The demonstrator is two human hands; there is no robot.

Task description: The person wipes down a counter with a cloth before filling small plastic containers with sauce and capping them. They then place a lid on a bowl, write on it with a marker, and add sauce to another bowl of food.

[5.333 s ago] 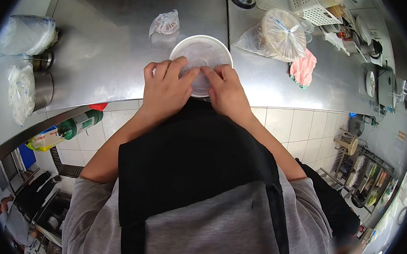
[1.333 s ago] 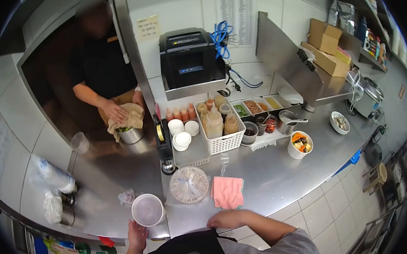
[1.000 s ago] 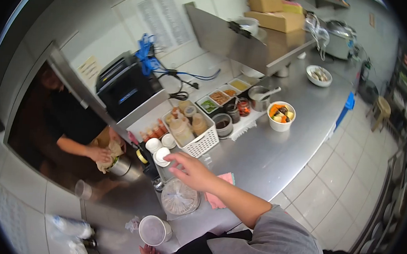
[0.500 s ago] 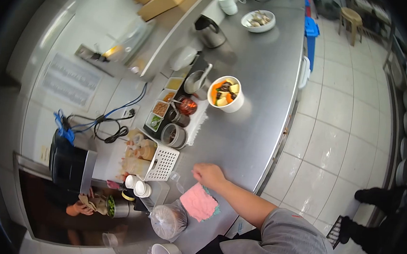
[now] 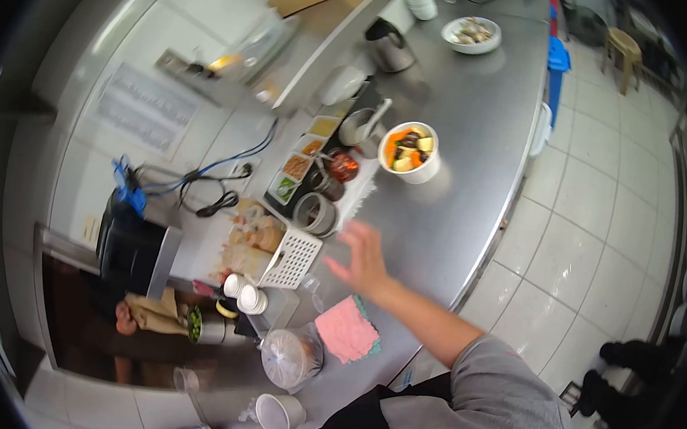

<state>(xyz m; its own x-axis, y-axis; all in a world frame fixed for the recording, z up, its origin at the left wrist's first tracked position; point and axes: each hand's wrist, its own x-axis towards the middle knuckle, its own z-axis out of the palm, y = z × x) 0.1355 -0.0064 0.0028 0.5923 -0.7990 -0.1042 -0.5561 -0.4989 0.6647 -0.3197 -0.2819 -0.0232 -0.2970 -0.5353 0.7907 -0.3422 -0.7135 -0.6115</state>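
Observation:
My right hand (image 5: pixel 364 257) reaches in from the lower right, over the steel counter. Its fingers are spread and slightly blurred, with nothing held. Just left of it stands a white perforated basket (image 5: pixel 293 260) with sauce bottles. Below the wrist lies a pink cloth (image 5: pixel 347 329) with a green edge. Above the hand are a grey container (image 5: pixel 315 213) and a white paper bowl (image 5: pixel 409 153) filled with orange, yellow and dark food pieces. My left hand is out of view.
Condiment trays (image 5: pixel 297 166) line the wall side. A plastic-covered tub (image 5: pixel 292 359) and an empty white bowl (image 5: pixel 280 414) stand near my body. Farther off are a steel jug (image 5: pixel 389 49) and a white dish (image 5: pixel 471 35). Another person's hand (image 5: pixel 125 318) shows beyond an opening at left.
My right hand has moved up and away from the cloth, and its curled fingers have spread. The whole view has shifted. The other person's hand has moved left.

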